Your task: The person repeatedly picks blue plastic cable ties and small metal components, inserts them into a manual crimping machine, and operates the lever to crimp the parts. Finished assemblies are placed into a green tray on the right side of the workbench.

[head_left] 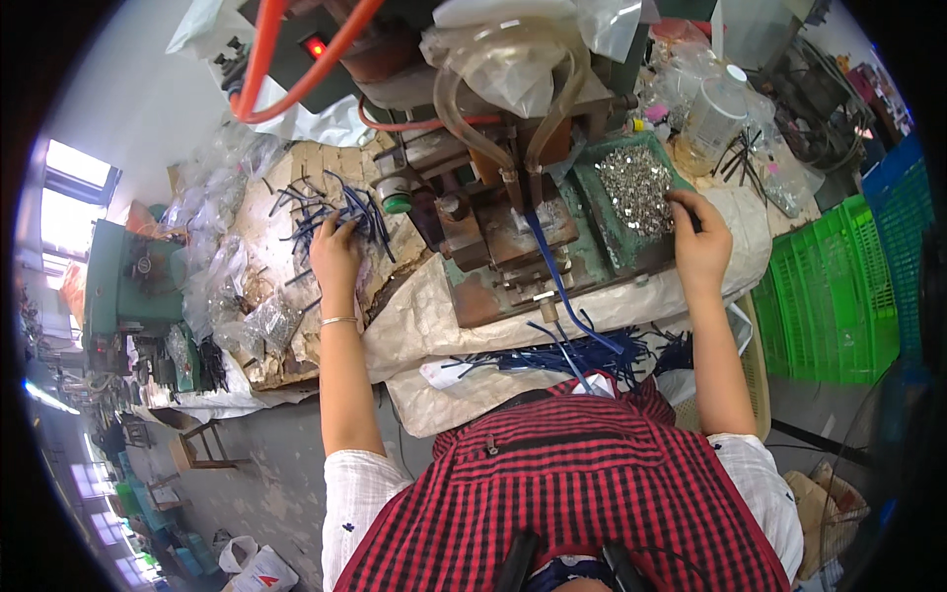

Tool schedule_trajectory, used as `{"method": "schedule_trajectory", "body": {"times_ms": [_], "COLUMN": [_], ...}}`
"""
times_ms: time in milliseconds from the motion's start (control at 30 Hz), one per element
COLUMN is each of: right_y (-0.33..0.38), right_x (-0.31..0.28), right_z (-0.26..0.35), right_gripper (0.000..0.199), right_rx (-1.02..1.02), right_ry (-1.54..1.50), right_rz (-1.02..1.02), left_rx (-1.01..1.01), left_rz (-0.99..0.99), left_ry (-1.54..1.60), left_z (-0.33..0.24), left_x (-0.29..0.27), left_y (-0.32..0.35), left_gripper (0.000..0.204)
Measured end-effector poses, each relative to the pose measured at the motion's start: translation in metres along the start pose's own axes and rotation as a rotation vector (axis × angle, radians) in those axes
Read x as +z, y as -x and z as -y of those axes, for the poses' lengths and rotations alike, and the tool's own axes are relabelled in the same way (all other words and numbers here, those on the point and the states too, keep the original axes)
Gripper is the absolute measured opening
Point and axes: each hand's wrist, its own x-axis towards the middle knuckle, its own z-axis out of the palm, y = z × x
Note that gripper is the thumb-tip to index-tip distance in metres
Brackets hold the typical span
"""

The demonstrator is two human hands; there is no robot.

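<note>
At the left, my left hand reaches down onto a loose pile of short dark blue strips, its fingers apart and touching them. My right hand is at the right edge of a green tray heaped with small shiny metal pieces. Its thumb and fingertips are close together; what they pinch, if anything, is too small to make out. Between my hands stands a bench press machine. A long blue strip runs from under its head down toward my apron, held by neither hand.
More blue strips lie in a bunch at the bench's near edge by my apron. Plastic bags crowd the far left. A clear jug stands beyond the tray. Green crates are stacked at right. Orange hoses hang overhead.
</note>
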Motion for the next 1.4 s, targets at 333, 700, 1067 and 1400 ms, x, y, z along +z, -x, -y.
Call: {"method": "schedule_trajectory", "body": {"times_ms": [333,700,1067,1400], "right_y": [0.003,0.015,-0.021,-0.016], "right_x": [0.055,0.069,0.036,0.035], "right_z": [0.114,0.144,0.085,-0.014], "right_gripper": [0.036,0.046,0.031,0.017], "right_rx": [-0.052,0.203,-0.28,-0.288], "right_ry": [-0.525,-0.877,0.06,0.362], "right_rz": [0.308,0.337,0.278,0.082], "left_rx": [-0.229,0.278,0.761,0.739], "left_rz": [-0.304,-0.642,-0.522,-0.529], "left_ry": [0.719,1.065,0.615,0.652], "left_z": [-0.101,-0.202,-0.261,-0.261], "left_x": [-0.058,-0.16,-0.147,-0.141], "left_y": [-0.011,0.006,0.007,0.009], "left_gripper": [0.006,0.014,0.023,0.029]}}
